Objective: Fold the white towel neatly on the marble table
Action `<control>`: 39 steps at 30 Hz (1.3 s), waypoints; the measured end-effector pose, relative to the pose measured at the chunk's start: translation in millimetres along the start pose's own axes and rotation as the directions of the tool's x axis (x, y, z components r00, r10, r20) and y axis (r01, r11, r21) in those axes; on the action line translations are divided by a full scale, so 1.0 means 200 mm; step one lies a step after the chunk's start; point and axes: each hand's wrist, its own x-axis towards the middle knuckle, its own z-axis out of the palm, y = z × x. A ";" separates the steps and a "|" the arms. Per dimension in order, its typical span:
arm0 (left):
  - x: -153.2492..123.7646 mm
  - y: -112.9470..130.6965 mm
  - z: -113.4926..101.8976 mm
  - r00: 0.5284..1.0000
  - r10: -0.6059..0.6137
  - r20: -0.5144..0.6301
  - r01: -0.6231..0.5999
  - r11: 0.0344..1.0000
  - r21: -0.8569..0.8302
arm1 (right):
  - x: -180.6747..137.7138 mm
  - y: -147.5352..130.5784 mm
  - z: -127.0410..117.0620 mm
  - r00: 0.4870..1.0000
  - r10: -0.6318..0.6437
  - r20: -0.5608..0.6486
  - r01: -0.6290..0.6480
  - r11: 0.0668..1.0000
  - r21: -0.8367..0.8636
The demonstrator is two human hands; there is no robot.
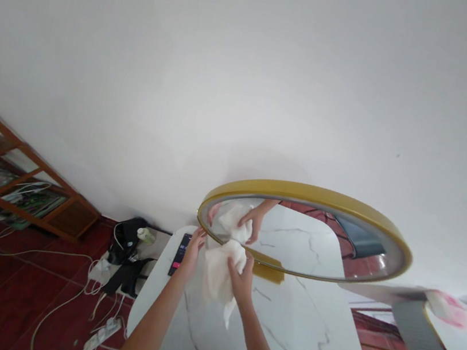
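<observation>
Holding crumpled white cloth (pixel 220 271) pinched in right hand (pixel 241 277), I touched it to lower-left edge of rounded gold-rimmed mirror (pixel 307 237), right of picture's centre. Left hand (pixel 195 244) met left rim; couldn't tell grip. Steady rim, light pressure seemed wisest.

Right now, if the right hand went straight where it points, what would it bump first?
Probably the mirror: the right hand holds a white cloth that seems to touch the mirror's lower edge, though depth is hard to judge.
</observation>
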 end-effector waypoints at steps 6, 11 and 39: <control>-0.03 0.16 0.00 0.983 0.096 0.157 -0.105 0.993 0.050 | 0.04 -0.51 -0.17 0.835 -0.549 -0.040 0.521 0.812 -0.261; -0.06 0.15 0.03 0.989 0.094 0.113 -0.097 0.995 0.029 | 0.12 -0.82 -0.25 0.545 -0.837 0.048 0.724 0.440 -0.531; -0.02 0.19 -0.03 0.984 0.097 0.150 -0.107 0.992 0.061 | 0.18 -1.07 -0.12 0.606 -0.785 0.131 0.587 0.330 -0.739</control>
